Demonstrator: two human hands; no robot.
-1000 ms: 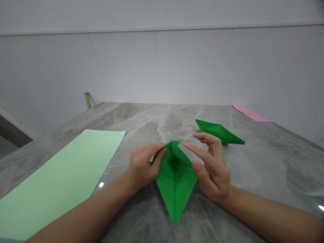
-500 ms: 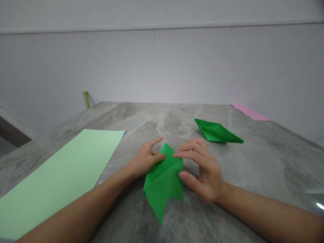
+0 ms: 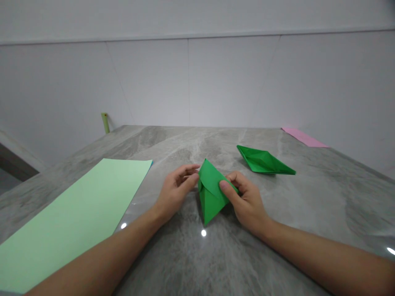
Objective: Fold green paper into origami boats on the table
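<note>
A folded piece of green paper [image 3: 212, 189] is held up above the table in front of me, its outline a tilted diamond with a flap on its left side. My right hand [image 3: 245, 201] pinches its right corner, thumb on the near face and fingers behind. At the left edge of the paper is my left hand [image 3: 177, 189], thumb and fingers apart and fingertips close to the fold; whether they touch it I cannot tell. Beyond my right hand lies a folded green paper boat [image 3: 265, 161].
Large light green sheets [image 3: 80, 213] lie on the left of the grey marbled table [image 3: 197, 267], with a blue edge showing beneath. A pink paper [image 3: 304, 137] rests at the far right edge. A light green strip-like object [image 3: 105, 122] stands by the wall at the back left.
The green paper has turned and closed from a spread shape with two hanging points into a flat diamond. My right hand has taken its right corner; my left hand has let go of it.
</note>
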